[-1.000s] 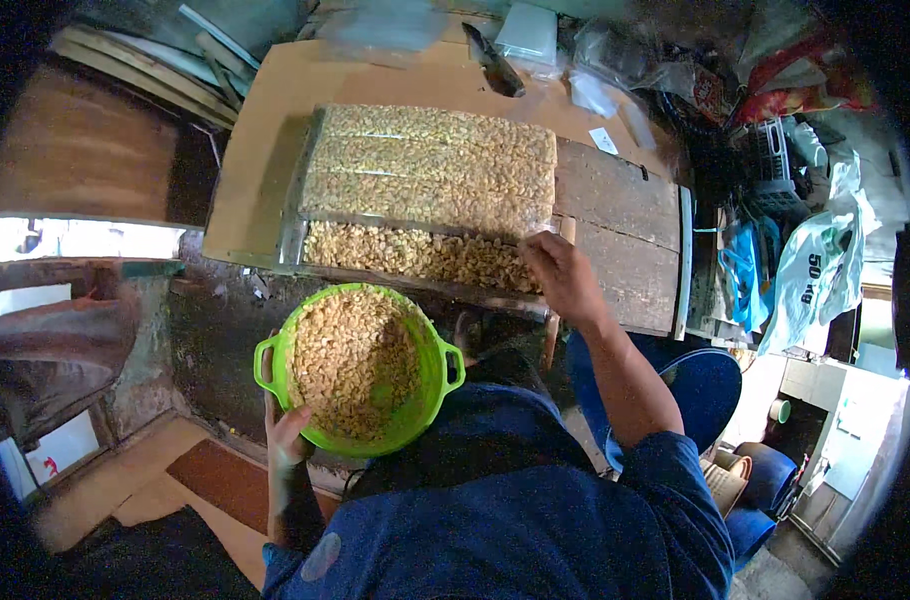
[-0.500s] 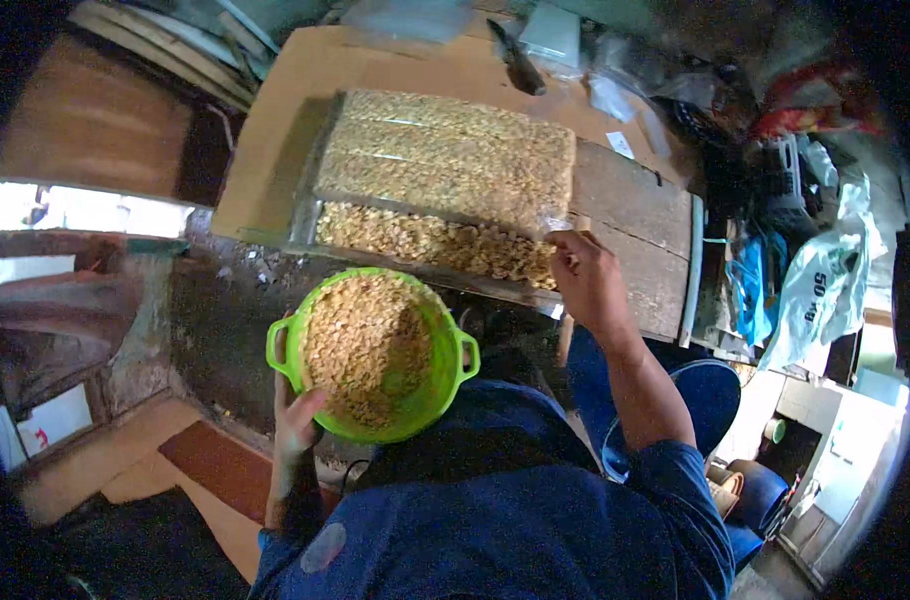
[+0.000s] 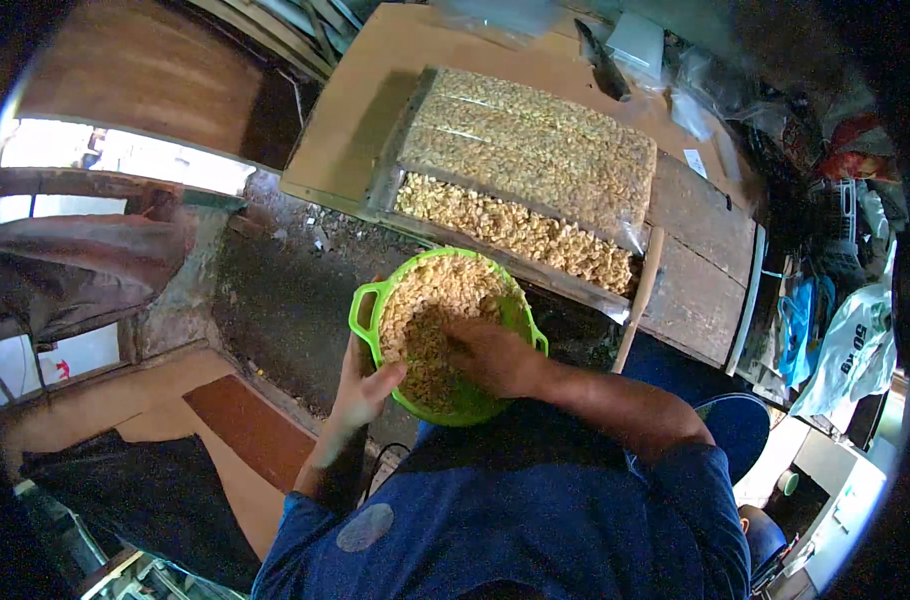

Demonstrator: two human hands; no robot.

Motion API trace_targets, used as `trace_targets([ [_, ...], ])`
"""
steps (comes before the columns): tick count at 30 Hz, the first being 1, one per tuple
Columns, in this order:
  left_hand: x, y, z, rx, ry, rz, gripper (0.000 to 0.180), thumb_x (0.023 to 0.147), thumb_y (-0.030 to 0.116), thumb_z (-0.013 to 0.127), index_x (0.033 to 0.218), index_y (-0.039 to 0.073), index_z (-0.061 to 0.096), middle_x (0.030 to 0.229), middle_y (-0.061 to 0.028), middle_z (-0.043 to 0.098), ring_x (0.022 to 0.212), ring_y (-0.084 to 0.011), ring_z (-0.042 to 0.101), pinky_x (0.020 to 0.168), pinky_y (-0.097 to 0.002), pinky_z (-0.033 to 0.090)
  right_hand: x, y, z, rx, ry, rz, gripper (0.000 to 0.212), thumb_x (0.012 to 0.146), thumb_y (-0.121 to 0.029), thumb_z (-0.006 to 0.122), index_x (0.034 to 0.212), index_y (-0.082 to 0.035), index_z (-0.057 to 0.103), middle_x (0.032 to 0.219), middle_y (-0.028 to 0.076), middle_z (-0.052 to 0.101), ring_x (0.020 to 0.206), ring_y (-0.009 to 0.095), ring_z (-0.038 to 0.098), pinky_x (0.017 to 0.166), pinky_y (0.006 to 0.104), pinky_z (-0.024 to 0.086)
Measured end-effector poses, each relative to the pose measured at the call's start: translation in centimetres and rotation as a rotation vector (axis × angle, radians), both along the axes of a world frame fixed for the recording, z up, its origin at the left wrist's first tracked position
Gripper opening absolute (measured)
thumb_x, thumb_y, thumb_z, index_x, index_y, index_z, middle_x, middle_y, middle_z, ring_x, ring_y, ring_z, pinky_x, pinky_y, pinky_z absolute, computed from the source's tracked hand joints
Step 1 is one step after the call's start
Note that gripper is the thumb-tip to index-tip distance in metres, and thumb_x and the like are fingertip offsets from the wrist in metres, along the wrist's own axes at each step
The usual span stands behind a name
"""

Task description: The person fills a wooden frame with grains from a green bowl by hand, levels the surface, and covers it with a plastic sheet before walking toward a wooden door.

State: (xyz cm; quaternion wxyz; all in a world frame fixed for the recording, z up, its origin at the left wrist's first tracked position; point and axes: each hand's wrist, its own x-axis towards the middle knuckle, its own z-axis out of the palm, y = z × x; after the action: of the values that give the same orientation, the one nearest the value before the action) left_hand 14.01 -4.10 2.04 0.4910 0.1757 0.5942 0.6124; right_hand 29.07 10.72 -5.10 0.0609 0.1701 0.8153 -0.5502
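Observation:
A green two-handled plastic basin (image 3: 518, 314) is tilted in front of my body, partly filled with pale beans (image 3: 430, 300) that look like soybeans. My left hand (image 3: 363, 388) grips its left side, thumb over the rim and the other fingers hidden beneath. Inside the basin, my right hand (image 3: 490, 358) reaches into the beans, its fingertips blurred and partly covered. Beyond the basin lies a shallow wooden tray (image 3: 505, 258). Uncovered beans (image 3: 520, 232) fill its near strip, and rows of beans under clear plastic (image 3: 535, 135) fill the rest.
A wooden stick (image 3: 642, 300) leans at the tray's right end. Cardboard (image 3: 360, 75) and planks (image 3: 705, 265) support the tray. At the back lie a knife (image 3: 603, 65) and plastic bags (image 3: 710, 80). A white sack (image 3: 850, 345) hangs at the right, above a blue drum (image 3: 740, 430).
My right hand has moved from the tray's near right corner into the basin. The view has shifted, so the tray and basin appear farther right.

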Motion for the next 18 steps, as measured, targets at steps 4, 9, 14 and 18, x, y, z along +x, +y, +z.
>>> trace_targets([
  [4, 0.1, -0.2, -0.4, 0.020, 0.020, 0.007, 0.096, 0.080, 0.011, 0.071, 0.157, 0.004, 0.013, 0.157, -0.0127, 0.029, 0.143, -0.0271, 0.032, 0.117, -0.0442, 0.028, -1.6, -0.8, 2.1, -0.091, -0.019, 0.205, 0.042, 0.097, -0.030, 0.052, 0.129, -0.002, 0.056, 0.127, 0.023, 0.060, 0.117, 0.040, 0.058, 0.105, 0.0469, 0.043],
  [9, 0.0, -1.0, -0.6, -0.203, 0.029, 0.021, 0.098, 0.079, 0.015, 0.071, 0.157, 0.004, 0.011, 0.157, -0.0149, 0.028, 0.142, -0.0295, 0.035, 0.115, -0.0452, 0.032, -2.4, -2.2, 0.0, -0.510, -0.140, 0.257, 0.045, 0.100, -0.033, 0.046, 0.130, -0.001, 0.055, 0.132, 0.018, 0.060, 0.118, 0.038, 0.058, 0.102, 0.0461, 0.044],
  [14, -1.1, -2.1, -2.9, -0.165, -0.011, 0.047, 0.100, 0.077, 0.019, 0.072, 0.156, 0.004, 0.013, 0.158, -0.0146, 0.026, 0.142, -0.0300, 0.035, 0.115, -0.0453, 0.033, -1.5, 0.4, 1.9, -0.877, -0.207, -0.107, 0.043, 0.099, -0.033, 0.050, 0.126, -0.001, 0.058, 0.125, 0.014, 0.063, 0.113, 0.031, 0.061, 0.099, 0.0398, 0.048],
  [18, -1.9, -4.1, -5.2, -0.102, -0.005, 0.038, 0.104, 0.072, 0.023, 0.074, 0.156, 0.003, 0.014, 0.156, -0.0152, 0.029, 0.141, -0.0304, 0.036, 0.116, -0.0451, 0.032, 1.4, 4.5, 5.3, -0.926, -0.142, -0.364, 0.035, 0.100, -0.035, 0.051, 0.117, -0.007, 0.065, 0.100, 0.004, 0.065, 0.089, 0.016, 0.062, 0.075, 0.0312, 0.051],
])
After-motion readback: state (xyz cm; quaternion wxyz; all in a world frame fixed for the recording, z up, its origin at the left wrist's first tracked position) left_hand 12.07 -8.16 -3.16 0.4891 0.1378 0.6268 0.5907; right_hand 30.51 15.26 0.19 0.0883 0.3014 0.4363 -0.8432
